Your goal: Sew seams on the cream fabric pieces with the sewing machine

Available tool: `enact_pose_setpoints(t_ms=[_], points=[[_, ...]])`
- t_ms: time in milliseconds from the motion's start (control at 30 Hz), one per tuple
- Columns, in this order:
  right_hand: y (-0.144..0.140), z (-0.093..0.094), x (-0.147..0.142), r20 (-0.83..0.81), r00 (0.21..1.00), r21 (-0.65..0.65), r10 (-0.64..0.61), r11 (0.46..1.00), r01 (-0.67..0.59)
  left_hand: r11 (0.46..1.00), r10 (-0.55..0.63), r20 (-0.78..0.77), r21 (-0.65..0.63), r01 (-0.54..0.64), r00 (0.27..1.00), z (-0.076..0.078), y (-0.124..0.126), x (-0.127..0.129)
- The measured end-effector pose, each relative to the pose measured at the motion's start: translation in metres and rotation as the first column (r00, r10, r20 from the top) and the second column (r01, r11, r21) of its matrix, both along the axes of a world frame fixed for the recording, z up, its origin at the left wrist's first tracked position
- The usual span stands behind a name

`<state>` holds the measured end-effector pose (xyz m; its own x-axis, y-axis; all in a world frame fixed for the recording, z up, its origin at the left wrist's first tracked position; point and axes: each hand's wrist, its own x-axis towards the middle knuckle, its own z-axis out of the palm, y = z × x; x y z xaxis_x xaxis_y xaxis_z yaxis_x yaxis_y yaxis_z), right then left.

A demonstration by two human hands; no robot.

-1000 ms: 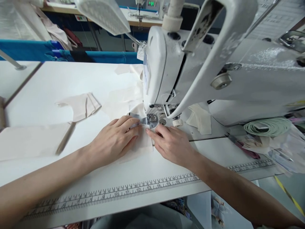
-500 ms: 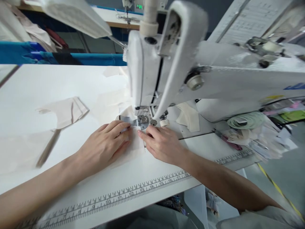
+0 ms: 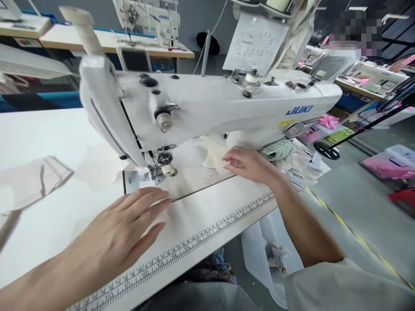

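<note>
Since a second ago, the right hand (image 3: 249,164) has left the presser foot (image 3: 155,172) and now pinches a cream fabric piece (image 3: 212,155) under the JUKI sewing machine (image 3: 207,103) arm. Left hand (image 3: 129,224) lies flat, ungripping, on pale cloth (image 3: 177,190) beside the needle.

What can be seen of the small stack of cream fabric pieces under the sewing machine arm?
The stack of cream fabric pieces lies on the machine bed beneath the white sewing machine, right of the needle. The pieces look like thin, soft cloth, loosely layered with uneven edges. The right hand rests its fingertips on the stack's right edge. The left hand is apart from it.
</note>
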<state>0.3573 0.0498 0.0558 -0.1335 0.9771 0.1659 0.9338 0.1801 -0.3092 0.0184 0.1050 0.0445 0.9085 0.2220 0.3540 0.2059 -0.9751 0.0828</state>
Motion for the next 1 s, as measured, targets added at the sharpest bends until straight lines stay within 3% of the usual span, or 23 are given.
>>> enact_pose_setpoints(t_ms=[167,267,367,467,567,733,1000], points=[[0.005,-0.017,0.025,-0.027,0.999,-0.069,0.045,0.997,-0.046,0.976,-0.06,-0.037,-0.21,0.051,0.997,0.002,-0.007,0.067],[0.008,-0.022,0.024,-0.019,0.998,-0.042,0.061,0.997,-0.062,0.928,-0.012,-0.059,-0.373,-0.011,0.998,0.002,-0.003,0.105],[0.007,-0.024,0.026,-0.017,0.998,-0.006,0.066,0.998,-0.066,0.814,0.126,-0.122,-0.555,-0.173,0.985,0.001,0.003,0.136],[0.004,-0.027,0.027,-0.039,0.998,0.018,0.051,0.999,-0.05,0.639,0.215,-0.221,-0.705,-0.308,0.951,0.0,0.008,0.158],[0.002,-0.027,0.026,-0.029,0.999,0.031,0.045,0.999,-0.044,0.516,0.224,-0.254,-0.788,-0.336,0.941,-0.004,0.014,0.171],[0.005,-0.026,0.025,0.019,0.994,0.053,0.104,0.993,-0.105,0.483,0.221,-0.252,-0.811,-0.331,0.942,-0.007,0.018,0.177],[0.003,-0.028,0.027,-0.061,0.995,0.128,0.083,0.989,-0.075,0.398,0.215,-0.263,-0.856,-0.33,0.941,-0.002,0.018,0.182]])
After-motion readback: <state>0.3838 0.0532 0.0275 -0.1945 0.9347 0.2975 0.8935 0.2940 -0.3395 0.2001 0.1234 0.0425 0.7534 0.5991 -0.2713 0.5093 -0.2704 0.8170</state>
